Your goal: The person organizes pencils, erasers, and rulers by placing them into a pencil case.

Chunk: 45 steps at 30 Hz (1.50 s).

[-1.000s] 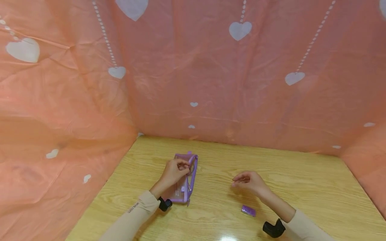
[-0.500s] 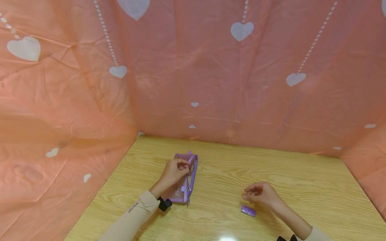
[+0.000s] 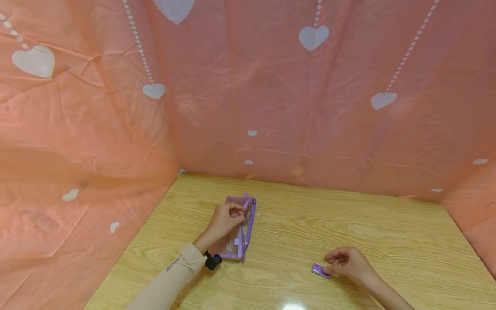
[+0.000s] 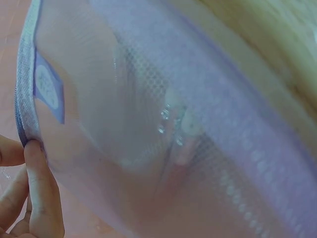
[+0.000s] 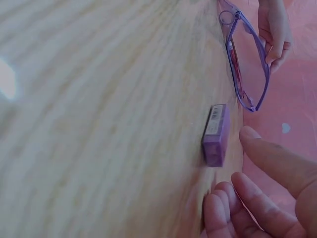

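A see-through pencil pouch with purple trim (image 3: pixel 252 219) lies at the left of the table, its zipped mouth spread apart. My left hand (image 3: pixel 224 219) pinches the zip edge between thumb and fingers, as the left wrist view shows close up at the hand (image 4: pixel 39 193). Thin pen-like sticks (image 4: pixel 185 144) show blurred through the pouch wall. To the right lies a small purple eraser-like block (image 3: pixel 318 270) with a barcode label. Over it is my right hand (image 3: pixel 350 265); in the right wrist view its thumb and fingers (image 5: pixel 262 210) are parted beside the block, apart from it.
The wood-grain table (image 3: pixel 286 241) stretches between the two hands. Pink-orange sheeting with white hearts (image 3: pixel 271 107) encloses the back and sides. A black wrist camera (image 3: pixel 212 261) sits at my left cuff, close to the pouch's near end.
My right hand has moved toward me and to the right, down to the purple block, which lies in the same place. The left hand still holds the pouch edge.
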Each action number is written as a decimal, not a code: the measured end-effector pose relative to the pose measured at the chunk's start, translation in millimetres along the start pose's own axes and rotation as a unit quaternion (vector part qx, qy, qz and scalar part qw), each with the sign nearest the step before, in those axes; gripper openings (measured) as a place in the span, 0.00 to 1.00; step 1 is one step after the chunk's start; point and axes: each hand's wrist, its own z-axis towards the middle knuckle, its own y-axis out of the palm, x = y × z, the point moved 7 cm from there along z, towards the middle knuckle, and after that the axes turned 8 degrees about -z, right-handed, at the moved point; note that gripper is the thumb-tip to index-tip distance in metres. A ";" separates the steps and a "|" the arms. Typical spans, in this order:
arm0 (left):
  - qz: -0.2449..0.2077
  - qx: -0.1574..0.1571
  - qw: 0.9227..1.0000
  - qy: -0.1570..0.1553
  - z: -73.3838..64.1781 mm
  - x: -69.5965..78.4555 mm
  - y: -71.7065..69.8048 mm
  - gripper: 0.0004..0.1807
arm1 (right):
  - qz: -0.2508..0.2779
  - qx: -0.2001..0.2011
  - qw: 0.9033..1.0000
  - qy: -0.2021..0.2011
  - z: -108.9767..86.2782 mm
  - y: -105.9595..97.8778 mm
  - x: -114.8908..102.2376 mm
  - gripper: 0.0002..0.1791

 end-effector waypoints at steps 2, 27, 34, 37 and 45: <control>0.002 0.002 1.000 0.000 0.5 0.2 0.2 0.07 | 0.000 -0.004 1.000 0.007 -2.5 -0.5 1.9 0.17; 0.002 0.005 1.000 -0.005 0.1 -6.8 0.6 0.07 | -0.059 0.005 0.998 -0.022 -11.6 12.4 -2.4 0.15; 0.004 0.004 1.000 -0.007 -0.9 -6.0 0.7 0.07 | -0.078 0.012 0.996 -0.035 -12.9 14.0 -4.5 0.13; 0.004 0.004 1.000 -0.007 -1.0 -5.8 0.8 0.07 | -0.078 0.013 0.996 -0.039 -13.0 14.6 -4.7 0.13; -0.002 0.005 1.000 -0.001 0.3 -5.0 1.2 0.07 | -0.069 0.018 0.997 -0.040 -13.2 14.8 -4.4 0.11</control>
